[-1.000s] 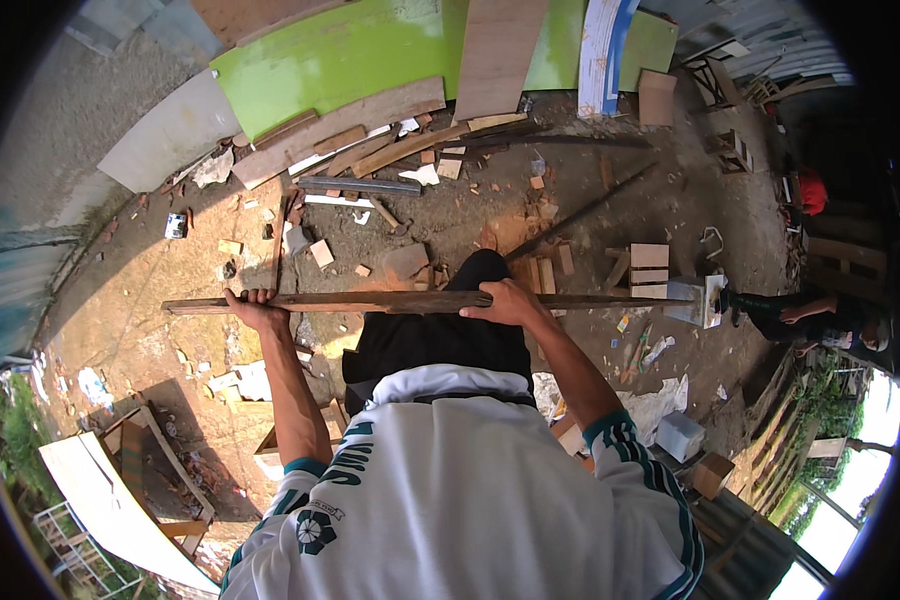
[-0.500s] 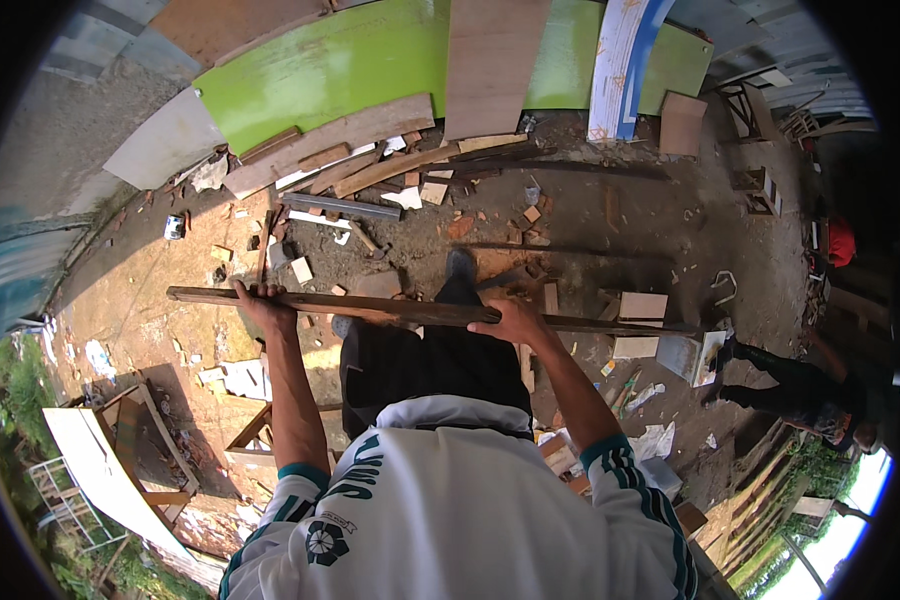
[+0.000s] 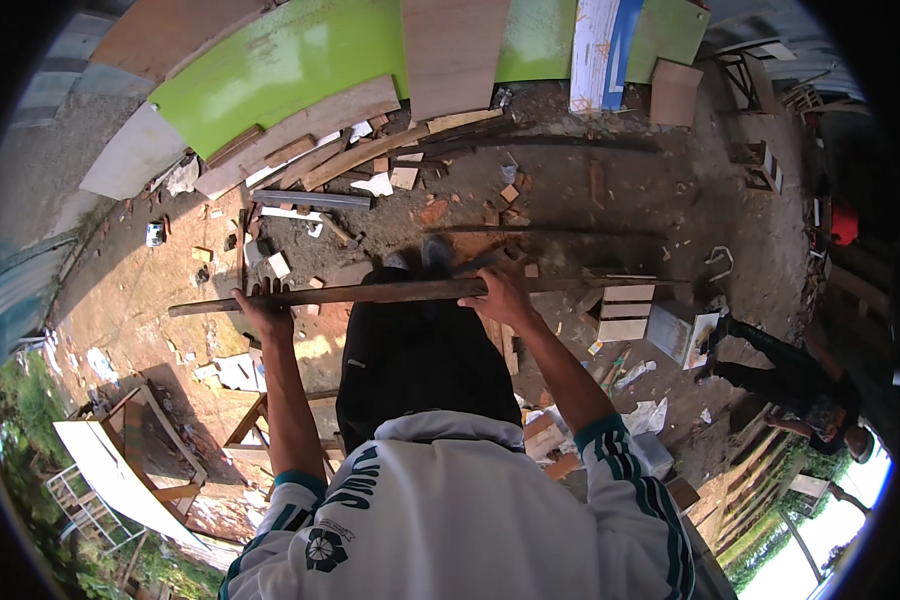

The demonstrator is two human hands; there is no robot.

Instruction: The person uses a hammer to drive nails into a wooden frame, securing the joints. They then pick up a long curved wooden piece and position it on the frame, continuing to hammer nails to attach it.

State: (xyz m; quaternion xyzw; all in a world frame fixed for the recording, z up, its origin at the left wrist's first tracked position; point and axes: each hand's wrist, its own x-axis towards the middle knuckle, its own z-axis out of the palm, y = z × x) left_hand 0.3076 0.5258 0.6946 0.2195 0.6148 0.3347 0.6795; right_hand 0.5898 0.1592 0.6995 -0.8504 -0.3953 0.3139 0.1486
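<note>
A long, narrow dark-brown wooden plank (image 3: 370, 293) lies crosswise in front of my body, above my legs. My left hand (image 3: 268, 312) holds it near its left end, with fingertips showing past the far edge. Farther right, my right hand (image 3: 502, 296) is wrapped round the plank near its middle. The right part of the plank runs on over scattered wood pieces, and its far end is hard to make out against them. Below the plank my two shoes (image 3: 436, 252) stand side by side on the dirt ground.
Boards and offcuts (image 3: 365, 158) lie piled ahead, before a green panel (image 3: 300, 60). A hammer (image 3: 342, 232) lies on the ground. Pale wood blocks (image 3: 625, 312) and a metal box (image 3: 667, 333) are at right, near another person (image 3: 785, 375). A white-topped table (image 3: 120, 480) stands lower left.
The plank has tilted, its right side now farther from me and its left end slightly nearer. My feet, apart before, are now side by side. Both hands keep hold.
</note>
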